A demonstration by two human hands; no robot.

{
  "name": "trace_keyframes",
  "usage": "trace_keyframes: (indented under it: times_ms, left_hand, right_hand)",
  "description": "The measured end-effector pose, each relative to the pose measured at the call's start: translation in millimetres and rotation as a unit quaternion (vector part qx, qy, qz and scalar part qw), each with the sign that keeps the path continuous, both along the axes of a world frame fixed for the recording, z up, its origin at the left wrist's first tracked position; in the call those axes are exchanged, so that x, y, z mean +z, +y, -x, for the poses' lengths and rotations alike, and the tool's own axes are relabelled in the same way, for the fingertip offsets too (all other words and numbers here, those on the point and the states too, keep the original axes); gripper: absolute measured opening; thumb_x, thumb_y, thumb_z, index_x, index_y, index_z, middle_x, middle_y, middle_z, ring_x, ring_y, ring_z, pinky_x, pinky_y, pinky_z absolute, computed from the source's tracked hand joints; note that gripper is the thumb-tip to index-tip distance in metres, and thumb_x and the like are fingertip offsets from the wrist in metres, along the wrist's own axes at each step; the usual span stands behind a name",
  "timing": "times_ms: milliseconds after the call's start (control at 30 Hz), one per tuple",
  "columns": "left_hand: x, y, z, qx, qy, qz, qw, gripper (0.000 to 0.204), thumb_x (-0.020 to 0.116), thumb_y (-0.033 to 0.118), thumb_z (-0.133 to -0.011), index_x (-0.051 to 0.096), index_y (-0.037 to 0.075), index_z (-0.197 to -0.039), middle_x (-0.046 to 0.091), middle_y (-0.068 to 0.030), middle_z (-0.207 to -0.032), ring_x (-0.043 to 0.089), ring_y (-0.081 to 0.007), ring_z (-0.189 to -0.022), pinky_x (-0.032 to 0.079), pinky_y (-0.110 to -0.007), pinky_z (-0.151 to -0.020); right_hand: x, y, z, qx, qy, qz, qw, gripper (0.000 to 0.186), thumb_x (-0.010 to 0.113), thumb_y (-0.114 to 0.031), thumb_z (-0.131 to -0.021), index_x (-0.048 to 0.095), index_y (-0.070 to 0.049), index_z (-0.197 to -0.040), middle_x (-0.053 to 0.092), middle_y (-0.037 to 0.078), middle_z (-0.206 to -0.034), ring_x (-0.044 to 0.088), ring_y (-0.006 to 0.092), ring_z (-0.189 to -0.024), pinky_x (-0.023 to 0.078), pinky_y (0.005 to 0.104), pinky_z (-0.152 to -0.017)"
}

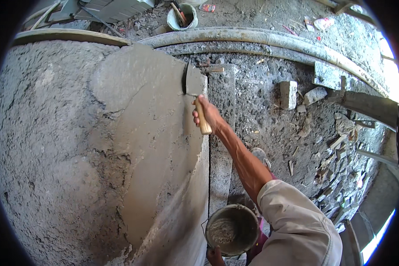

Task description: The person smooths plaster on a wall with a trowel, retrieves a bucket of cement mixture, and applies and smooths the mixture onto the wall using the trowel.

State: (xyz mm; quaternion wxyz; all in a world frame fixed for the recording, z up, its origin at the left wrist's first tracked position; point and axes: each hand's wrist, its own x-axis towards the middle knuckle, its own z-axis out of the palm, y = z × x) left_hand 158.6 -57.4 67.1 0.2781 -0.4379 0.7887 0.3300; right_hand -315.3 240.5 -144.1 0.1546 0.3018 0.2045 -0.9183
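My right hand (207,116) is closed round the wooden handle of a trowel (193,81). The trowel's blade lies against the wet grey mortar (150,93) near the edge of the wall surface. Low in the view, my left hand (215,257) grips a dark bucket (233,252) at its side, with part of the hand cut off by the picture's lower edge. Some grey mortar (222,230) sits inside the bucket. Rough, unsmoothed plaster (44,133) covers the surface to the left of the smooth patch.
Long pipes (248,36) cross behind the wall edge, with a pail (174,21) of tools beyond them. Rubble ground holds a concrete block (288,95), another broken piece (315,95) and scattered fragments (337,177). A wooden board (71,36) runs along the wall's far edge.
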Motion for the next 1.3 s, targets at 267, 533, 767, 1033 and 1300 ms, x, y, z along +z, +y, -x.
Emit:
trace_keyframes:
  times_ms: [267, 533, 767, 1033, 1300]
  left_hand:
    - [-9.8, -0.2, 12.8, -0.002, 0.003, -0.018, 1.000, 0.018, 0.064, 0.018, -0.088, 0.055, 0.003, -0.084, 0.056, -0.0021, -0.075, 0.048, -0.0097, -0.068, 0.044, -0.030, -0.061]
    - [20.2, 30.9, 42.9, -0.009, 0.065, -0.021, 0.998, 0.021, 0.065, 0.017, -0.086, 0.054, 0.002, -0.076, 0.054, -0.0008, -0.071, 0.045, -0.0087, -0.067, 0.041, -0.030, -0.058]
    - [20.8, 0.4, -5.3, 0.040, 0.080, -0.013, 0.996, 0.019, 0.065, 0.015, -0.087, 0.054, 0.005, -0.076, 0.052, -0.0001, -0.073, 0.044, -0.0094, -0.067, 0.040, -0.029, -0.061]
    - [37.0, -10.3, -36.3, 0.053, 0.102, -0.006, 0.993, 0.024, 0.066, 0.014, -0.084, 0.047, 0.006, -0.071, 0.045, 0.0029, -0.067, 0.038, -0.0075, -0.063, 0.035, -0.028, -0.055]
    - [37.5, -43.1, -71.1, -0.025, 0.088, 0.014, 0.996, 0.013, 0.063, 0.013, -0.087, 0.056, 0.002, -0.083, 0.057, -0.0006, -0.075, 0.048, -0.0080, -0.067, 0.043, -0.028, -0.061]
  right_hand:
    - [96.7, -16.2, -30.4, 0.060, 0.069, -0.157, 0.983, 0.051, 0.032, -0.053, -0.102, 0.046, -0.004, -0.107, 0.051, 0.004, -0.068, 0.052, 0.0143, -0.052, 0.047, 0.0295, -0.045]
    - [67.3, -14.3, -117.8, 0.018, 0.027, -0.180, 0.983, 0.045, 0.043, -0.051, -0.100, 0.049, -0.007, -0.107, 0.052, 0.005, -0.067, 0.052, 0.0140, -0.051, 0.046, 0.0282, -0.047]
    - [13.7, -34.9, -61.5, -0.001, -0.057, -0.052, 0.997, 0.047, 0.041, -0.054, -0.099, 0.049, -0.008, -0.105, 0.052, 0.003, -0.066, 0.051, 0.0145, -0.049, 0.046, 0.0293, -0.045]
    - [142.9, -86.8, -153.9, 0.075, 0.130, -0.084, 0.985, 0.045, 0.036, -0.049, -0.102, 0.047, -0.006, -0.106, 0.050, 0.004, -0.064, 0.050, 0.0147, -0.048, 0.043, 0.0289, -0.044]
    - [88.1, -92.0, -189.6, -0.019, -0.039, -0.184, 0.982, 0.043, 0.043, -0.047, -0.100, 0.049, -0.005, -0.098, 0.051, 0.004, -0.065, 0.051, 0.0142, -0.049, 0.044, 0.0303, -0.045]
